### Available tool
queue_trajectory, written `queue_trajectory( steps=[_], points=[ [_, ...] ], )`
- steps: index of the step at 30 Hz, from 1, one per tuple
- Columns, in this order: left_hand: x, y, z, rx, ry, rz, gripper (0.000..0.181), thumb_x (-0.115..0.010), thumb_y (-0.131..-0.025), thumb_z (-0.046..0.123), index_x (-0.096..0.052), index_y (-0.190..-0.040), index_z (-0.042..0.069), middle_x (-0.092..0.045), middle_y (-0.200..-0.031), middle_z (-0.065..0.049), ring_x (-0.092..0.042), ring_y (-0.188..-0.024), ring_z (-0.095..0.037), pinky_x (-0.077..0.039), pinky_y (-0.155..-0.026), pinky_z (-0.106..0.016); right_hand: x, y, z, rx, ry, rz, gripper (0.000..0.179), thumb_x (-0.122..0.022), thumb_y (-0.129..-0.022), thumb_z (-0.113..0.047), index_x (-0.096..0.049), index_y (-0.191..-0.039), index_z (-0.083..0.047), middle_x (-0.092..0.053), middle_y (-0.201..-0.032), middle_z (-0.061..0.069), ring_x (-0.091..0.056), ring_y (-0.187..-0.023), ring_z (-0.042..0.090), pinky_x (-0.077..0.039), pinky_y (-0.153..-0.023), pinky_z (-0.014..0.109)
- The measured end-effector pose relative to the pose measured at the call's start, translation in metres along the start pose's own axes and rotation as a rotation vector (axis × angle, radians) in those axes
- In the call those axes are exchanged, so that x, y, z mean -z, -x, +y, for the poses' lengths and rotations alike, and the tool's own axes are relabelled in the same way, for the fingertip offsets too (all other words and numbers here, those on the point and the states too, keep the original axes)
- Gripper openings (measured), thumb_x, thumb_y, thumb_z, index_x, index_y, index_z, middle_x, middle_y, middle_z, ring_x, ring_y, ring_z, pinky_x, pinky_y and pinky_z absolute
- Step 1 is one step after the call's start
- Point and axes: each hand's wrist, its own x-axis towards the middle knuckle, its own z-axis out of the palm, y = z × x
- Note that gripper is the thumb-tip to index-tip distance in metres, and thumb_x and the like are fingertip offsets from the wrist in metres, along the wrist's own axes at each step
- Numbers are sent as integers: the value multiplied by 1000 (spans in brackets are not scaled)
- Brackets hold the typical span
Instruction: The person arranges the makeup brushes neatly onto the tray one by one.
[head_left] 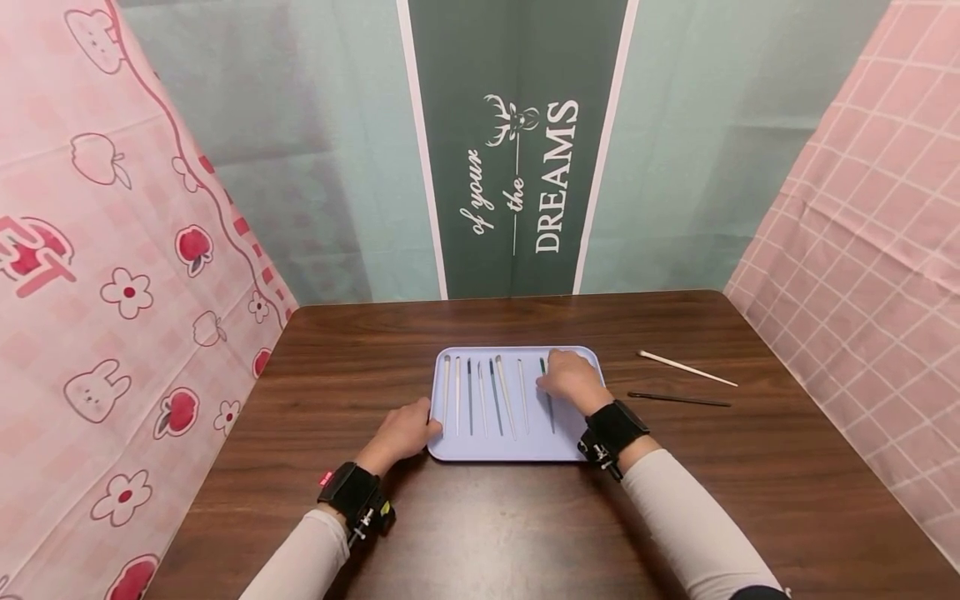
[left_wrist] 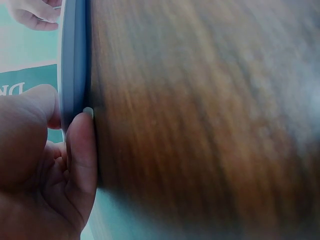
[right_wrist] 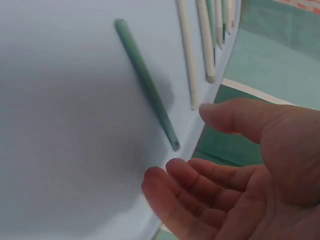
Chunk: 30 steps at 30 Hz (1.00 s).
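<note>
A pale lavender tray [head_left: 495, 452] lies on the wooden table, with several slim, brush-like sticks side by side on it. My left hand [head_left: 405, 431] pinches the tray's left rim; in the left wrist view the thumb and fingers are on either side of the edge. Over the tray's right part is my right hand [head_left: 572, 380], nothing between its fingers. The dark green stick [right_wrist: 145, 82] lies closest to it, its end near the gap between thumb and fingertips. Left of that are a pale stick [right_wrist: 187, 55] and more pale and blue ones.
To the right of the tray, a pale stick [head_left: 686, 367] and a black stick [head_left: 678, 400] lie on the table [head_left: 480, 533]. A green curtain [head_left: 300, 167] hangs behind, with pink patterned cloth [head_left: 150, 333] at the left and pink checked cloth [head_left: 885, 250] at the right.
</note>
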Motion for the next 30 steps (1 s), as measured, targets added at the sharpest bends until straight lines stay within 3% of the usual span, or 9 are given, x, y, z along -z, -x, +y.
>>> queue_trajectory(
  steps=[7,12,26,30],
  points=[
    [1,1,2,14,0,-7,19,-60,-92,20,-58,-101,4,-54,-77,-5,-52,-69,-21,-43,-63,-35,15,7,5,69,44,-43,59,-68,-92,-31,-54,-136,6,-59,-133,25,-58,-110,33,-48,-95,50],
    [1,0,2,28,-1,-12,20,-61,-92,21,-58,-102,4,-54,-78,-5,-52,-69,-22,-42,-64,-35,23,13,16,129,37,-62,61,-69,-90,-25,-52,-139,7,-52,-142,29,-50,-131,40,-42,-105,52],
    [0,1,2,31,-9,-13,19,-61,-92,21,-57,-101,5,-54,-78,-5,-51,-70,-21,-42,-64,-35,38,28,62,183,94,-54,60,-75,-86,-19,-54,-135,9,-55,-131,31,-56,-116,39,-46,-98,53],
    [1,1,2,2,-26,1,17,-61,-90,20,-57,-97,5,-54,-77,-5,-50,-69,-21,-44,-66,-37,41,32,75,182,89,-60,59,-74,-88,-18,-52,-136,9,-54,-133,32,-54,-121,42,-45,-99,55]
  ],
)
